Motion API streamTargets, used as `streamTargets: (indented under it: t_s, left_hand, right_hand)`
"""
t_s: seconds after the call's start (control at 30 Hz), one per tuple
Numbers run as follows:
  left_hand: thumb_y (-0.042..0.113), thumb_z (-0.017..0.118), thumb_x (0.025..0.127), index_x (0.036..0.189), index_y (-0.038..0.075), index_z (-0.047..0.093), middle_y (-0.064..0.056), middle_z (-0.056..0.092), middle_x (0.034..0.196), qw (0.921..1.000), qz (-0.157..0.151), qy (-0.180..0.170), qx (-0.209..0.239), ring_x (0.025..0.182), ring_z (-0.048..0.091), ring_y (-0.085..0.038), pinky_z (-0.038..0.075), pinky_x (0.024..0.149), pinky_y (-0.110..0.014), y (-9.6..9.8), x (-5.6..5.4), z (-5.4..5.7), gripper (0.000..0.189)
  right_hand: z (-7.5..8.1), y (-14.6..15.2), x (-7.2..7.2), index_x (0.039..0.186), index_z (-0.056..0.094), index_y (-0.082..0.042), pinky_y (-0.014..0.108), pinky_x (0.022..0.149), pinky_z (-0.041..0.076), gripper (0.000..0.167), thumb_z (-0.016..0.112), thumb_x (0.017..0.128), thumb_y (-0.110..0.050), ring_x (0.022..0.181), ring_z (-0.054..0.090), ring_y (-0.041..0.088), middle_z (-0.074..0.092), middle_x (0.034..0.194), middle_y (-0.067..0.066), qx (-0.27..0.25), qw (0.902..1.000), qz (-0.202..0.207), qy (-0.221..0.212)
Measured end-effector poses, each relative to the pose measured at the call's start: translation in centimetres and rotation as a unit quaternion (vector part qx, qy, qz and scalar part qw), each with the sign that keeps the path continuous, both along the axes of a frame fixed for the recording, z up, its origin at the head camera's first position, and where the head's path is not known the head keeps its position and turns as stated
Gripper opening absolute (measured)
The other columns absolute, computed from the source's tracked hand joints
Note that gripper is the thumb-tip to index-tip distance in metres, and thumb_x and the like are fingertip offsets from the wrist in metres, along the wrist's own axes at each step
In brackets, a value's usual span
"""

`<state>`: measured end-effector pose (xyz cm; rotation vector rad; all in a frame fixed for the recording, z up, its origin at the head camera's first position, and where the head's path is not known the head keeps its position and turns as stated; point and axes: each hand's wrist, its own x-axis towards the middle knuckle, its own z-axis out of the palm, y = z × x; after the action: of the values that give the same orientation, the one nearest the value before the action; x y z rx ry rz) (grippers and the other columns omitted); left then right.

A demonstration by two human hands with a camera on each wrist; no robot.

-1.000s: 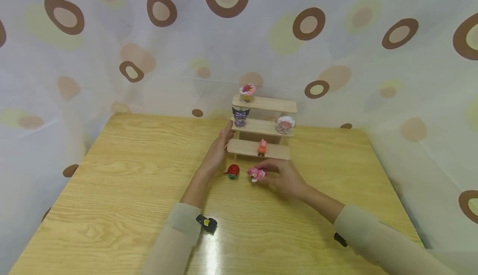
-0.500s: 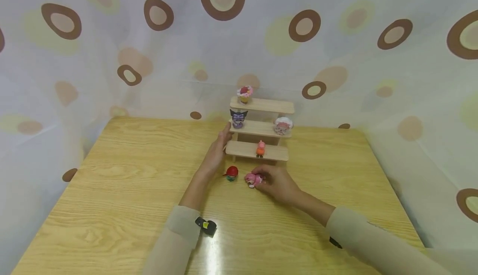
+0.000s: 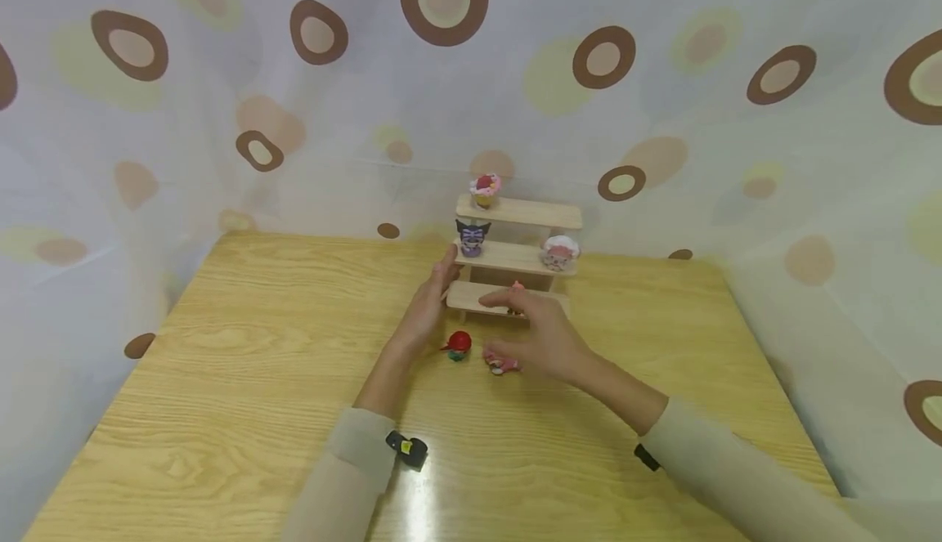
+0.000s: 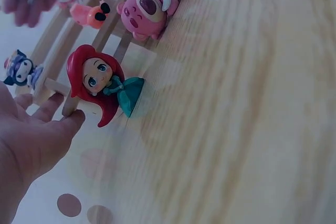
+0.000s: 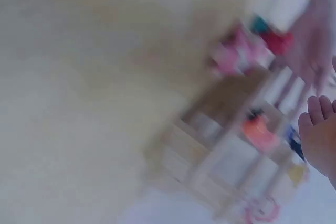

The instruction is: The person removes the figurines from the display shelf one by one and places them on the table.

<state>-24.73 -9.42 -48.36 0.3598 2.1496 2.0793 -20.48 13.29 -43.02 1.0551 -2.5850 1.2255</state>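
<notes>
My left hand (image 3: 427, 305) rests its fingers against the left end of a three-tier wooden display stand (image 3: 530, 212). Those fingers (image 4: 48, 107) look straight in the left wrist view, touching the ends of the tiers. My right hand (image 3: 548, 338) holds nothing. Its fingers reach over the bottom tier, thumb apart, partly hiding an orange-and-pink pig figurine (image 4: 90, 15). Below the thumb a pink bear figurine (image 4: 144, 11) lies on the table. Left of it stands a red-haired mermaid figurine (image 4: 100, 77) in a green dress, in front of the stand.
On the middle tier are a dark-eared purple figurine (image 3: 473, 238) at the left and a white-and-pink figurine (image 3: 560, 253) at the right. A pink-topped figurine (image 3: 485, 189) stands on the top tier. Behind the wooden table (image 3: 257, 346) hangs a patterned cloth (image 3: 353, 109).
My right hand has set the pink bear on the table and let go of it. It has then risen toward the bottom tier with fingers spread. My left hand stays at the stand.
</notes>
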Motion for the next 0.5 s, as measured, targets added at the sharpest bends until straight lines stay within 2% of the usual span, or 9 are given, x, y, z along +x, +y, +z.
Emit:
streamTargets:
  t_s: [0.1, 0.23, 0.33, 0.5]
  left_hand:
    - [0.065, 0.01, 0.11, 0.171, 0.027, 0.015, -0.009, 0.027, 0.174, 1.0, -0.002, 0.003, -0.002, 0.16, 0.024, -0.029, 0.019, 0.13, -0.051, -0.1, 0.0, 0.1, 0.072]
    - [0.065, 0.009, 0.11, 0.171, 0.028, 0.015, -0.011, 0.028, 0.173, 0.9999, 0.001, 0.0, -0.012, 0.16, 0.025, -0.029, 0.02, 0.13, -0.052, -0.1, 0.2, 0.3, 0.072]
    - [0.065, 0.008, 0.109, 0.171, 0.029, 0.016, -0.011, 0.028, 0.173, 0.9999, 0.004, 0.0, -0.014, 0.16, 0.025, -0.029, 0.021, 0.129, -0.053, -0.2, 0.2, 0.3, 0.072]
    - [0.063, 0.009, 0.111, 0.171, 0.027, 0.016, -0.013, 0.027, 0.173, 0.9999, 0.005, 0.009, -0.01, 0.16, 0.026, -0.03, 0.022, 0.129, -0.054, 0.0, 0.2, -0.1, 0.071]
  right_hand:
    - [2.4, -0.3, -1.1, 0.133, 0.069, -0.004, 0.052, 0.105, 0.055, 0.054, 0.091, 0.084, -0.012, 0.126, 0.066, 0.031, 0.072, 0.133, 0.01, -0.012, 0.9993, -0.016, 0.033]
    - [4.6, -0.1, -3.4, 0.135, 0.068, -0.004, 0.051, 0.108, 0.053, 0.055, 0.09, 0.085, -0.012, 0.13, 0.065, 0.031, 0.072, 0.134, 0.011, -0.04, 0.9966, -0.045, 0.057]
    - [5.8, -0.1, -5.5, 0.137, 0.066, -0.005, 0.047, 0.113, 0.05, 0.055, 0.089, 0.087, -0.011, 0.135, 0.062, 0.031, 0.07, 0.137, 0.012, -0.066, 0.9947, -0.066, 0.045]
    - [7.1, -0.1, -8.2, 0.141, 0.063, -0.004, 0.038, 0.12, 0.042, 0.058, 0.087, 0.089, -0.008, 0.142, 0.055, 0.026, 0.065, 0.144, 0.014, -0.106, 0.9897, -0.096, -0.006]
